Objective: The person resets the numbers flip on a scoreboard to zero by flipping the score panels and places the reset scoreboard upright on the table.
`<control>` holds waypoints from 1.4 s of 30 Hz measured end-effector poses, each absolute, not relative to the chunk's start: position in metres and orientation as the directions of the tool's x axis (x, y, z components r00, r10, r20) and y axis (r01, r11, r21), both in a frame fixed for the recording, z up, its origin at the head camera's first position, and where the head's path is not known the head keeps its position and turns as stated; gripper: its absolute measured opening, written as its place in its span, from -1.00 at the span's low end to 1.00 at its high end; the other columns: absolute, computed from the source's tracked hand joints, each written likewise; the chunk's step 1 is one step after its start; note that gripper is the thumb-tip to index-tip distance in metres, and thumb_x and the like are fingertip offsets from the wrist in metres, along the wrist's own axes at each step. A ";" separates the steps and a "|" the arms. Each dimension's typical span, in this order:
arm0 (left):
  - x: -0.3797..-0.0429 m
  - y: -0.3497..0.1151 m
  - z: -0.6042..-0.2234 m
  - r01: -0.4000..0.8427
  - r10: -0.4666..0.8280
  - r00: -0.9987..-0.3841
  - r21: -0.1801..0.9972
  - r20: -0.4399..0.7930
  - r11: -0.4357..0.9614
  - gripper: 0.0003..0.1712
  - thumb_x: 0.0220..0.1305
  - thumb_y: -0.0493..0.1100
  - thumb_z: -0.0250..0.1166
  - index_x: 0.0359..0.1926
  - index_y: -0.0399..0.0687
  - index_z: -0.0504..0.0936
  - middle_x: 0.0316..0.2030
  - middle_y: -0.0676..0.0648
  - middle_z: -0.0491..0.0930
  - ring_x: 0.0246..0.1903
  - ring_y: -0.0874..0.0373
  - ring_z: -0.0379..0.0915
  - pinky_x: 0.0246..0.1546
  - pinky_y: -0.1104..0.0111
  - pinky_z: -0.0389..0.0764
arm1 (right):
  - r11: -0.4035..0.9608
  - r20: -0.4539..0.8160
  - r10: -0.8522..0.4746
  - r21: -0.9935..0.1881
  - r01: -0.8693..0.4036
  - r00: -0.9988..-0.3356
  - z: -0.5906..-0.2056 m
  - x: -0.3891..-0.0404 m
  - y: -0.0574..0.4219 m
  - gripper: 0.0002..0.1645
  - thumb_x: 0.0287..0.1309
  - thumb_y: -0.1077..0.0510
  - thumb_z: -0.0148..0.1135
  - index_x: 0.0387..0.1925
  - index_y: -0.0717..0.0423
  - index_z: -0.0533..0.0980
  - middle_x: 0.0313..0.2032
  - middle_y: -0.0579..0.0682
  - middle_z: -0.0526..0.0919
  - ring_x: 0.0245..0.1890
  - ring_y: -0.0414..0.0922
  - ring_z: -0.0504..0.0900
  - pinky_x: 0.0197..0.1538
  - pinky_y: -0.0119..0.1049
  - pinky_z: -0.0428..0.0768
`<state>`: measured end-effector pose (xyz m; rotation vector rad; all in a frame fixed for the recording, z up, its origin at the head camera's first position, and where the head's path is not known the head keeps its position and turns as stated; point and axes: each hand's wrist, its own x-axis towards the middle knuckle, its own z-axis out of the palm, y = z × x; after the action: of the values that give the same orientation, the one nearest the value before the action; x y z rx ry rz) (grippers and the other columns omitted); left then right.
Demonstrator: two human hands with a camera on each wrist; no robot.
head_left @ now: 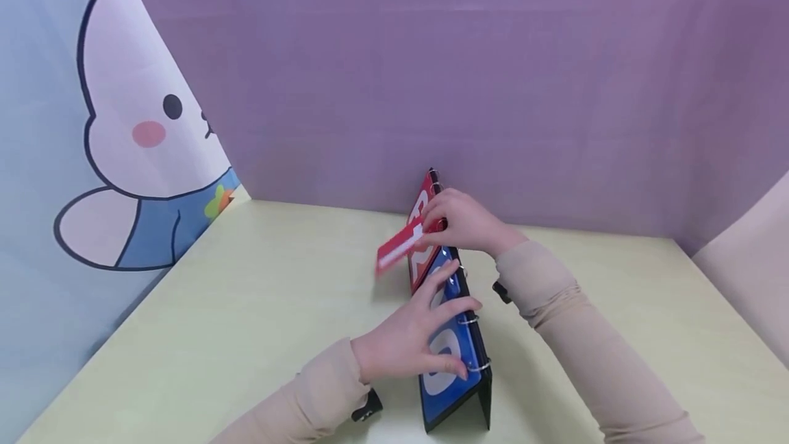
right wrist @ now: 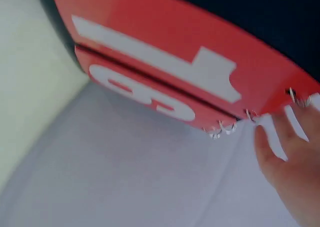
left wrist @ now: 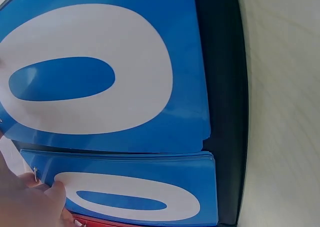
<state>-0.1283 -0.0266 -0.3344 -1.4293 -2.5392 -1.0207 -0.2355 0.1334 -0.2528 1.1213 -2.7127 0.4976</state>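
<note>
A tabletop flip scoreboard (head_left: 487, 396) stands like a tent, its number cards hung on metal rings along the top edge. My left hand (head_left: 413, 338) rests over the blue half with fingers spread, fingertips at the ringed edge. White zeros show on a large blue card (left wrist: 185, 112) and a smaller blue card (left wrist: 207, 192) in the left wrist view. At the far, red half, my right hand (head_left: 465, 221) pinches a red card (head_left: 388, 252) that sticks out from the stand. The right wrist view shows a red card with a 1 (right wrist: 150, 17) beside a smaller red card (right wrist: 150, 94).
The scoreboard stands on a pale yellow tabletop (head_left: 277, 279). Behind it hangs a purple cloth (head_left: 493, 88), and a light blue cloth with a cartoon animal (head_left: 142, 108) is at the left. A dark strap piece (head_left: 368, 406) sits at the left wrist.
</note>
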 end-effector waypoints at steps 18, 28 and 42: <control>-0.123 -0.032 -0.333 0.744 0.734 -0.608 0.539 0.302 0.394 -0.09 -0.01 0.14 0.43 0.35 0.29 0.21 0.48 0.04 -0.43 0.46 -0.04 -0.21 0.21 0.07 0.42 | -0.168 -0.207 -0.414 -0.940 0.297 -0.887 -0.365 -0.218 0.187 -0.43 0.49 -0.06 -0.37 0.42 0.00 -0.03 0.43 0.22 -0.24 0.22 0.08 0.29 0.13 -0.25 0.43; -0.124 -0.030 -0.336 0.771 0.738 -0.582 0.521 0.343 0.365 -0.09 -0.03 0.11 0.45 0.34 0.22 0.23 0.48 0.01 -0.42 0.47 -0.06 -0.26 0.24 0.04 0.38 | -0.406 -0.224 -0.428 -0.818 0.408 -0.876 -0.372 -0.220 0.197 -0.69 0.47 0.05 -0.27 -0.13 -0.08 0.46 -0.11 0.02 0.45 -0.17 -0.16 0.52 -0.07 -0.37 0.48; -0.124 -0.030 -0.335 0.751 0.741 -0.590 0.554 0.321 0.359 -0.09 -0.01 0.10 0.45 0.35 0.28 0.21 0.48 0.04 -0.38 0.46 0.01 -0.29 0.19 0.13 0.46 | -0.788 -0.188 -0.124 -0.578 0.212 -0.974 -0.332 -0.217 0.222 -0.82 0.34 0.26 0.00 -0.05 0.10 0.31 -0.12 -0.05 0.45 -0.28 -0.19 0.47 -0.25 -0.45 0.48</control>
<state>-0.1241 -0.0300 -0.3351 -1.4145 -2.5765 -1.0633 -0.2175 0.2224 -0.3319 -0.2343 -1.0433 3.1436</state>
